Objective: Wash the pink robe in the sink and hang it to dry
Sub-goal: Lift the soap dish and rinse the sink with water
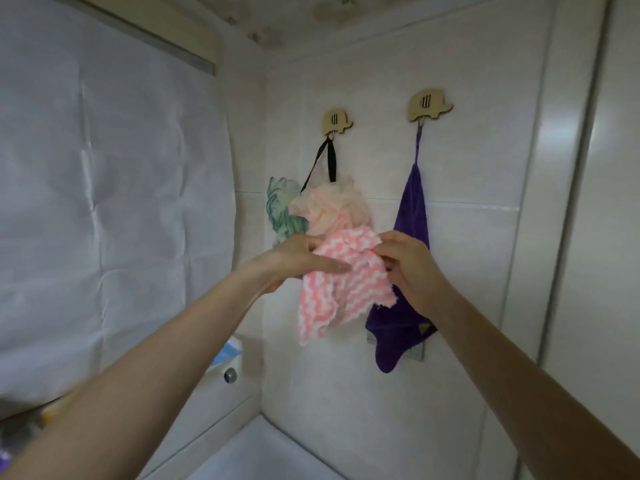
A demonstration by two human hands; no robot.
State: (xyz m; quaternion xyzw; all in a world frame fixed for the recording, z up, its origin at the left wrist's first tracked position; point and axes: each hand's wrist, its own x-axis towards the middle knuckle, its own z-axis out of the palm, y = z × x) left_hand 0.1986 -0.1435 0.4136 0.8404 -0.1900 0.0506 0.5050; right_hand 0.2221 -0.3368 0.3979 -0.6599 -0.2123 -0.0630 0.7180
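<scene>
Together, left hand [298,259] and right hand [410,268] pinch the pink robe [346,289] between them.

Fluffy cloth robe [341,285]; glossy wall tiles [467,258]; wooden hooks [337,123].

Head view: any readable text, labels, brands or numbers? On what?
No readable text in this frame.
Left elephant hook and right elephant hook: black stripes only, no characters.
Pink-and-white cloth and purple towel: no label or print visible.
Blue object at lower left: too blurred to tell.
</scene>
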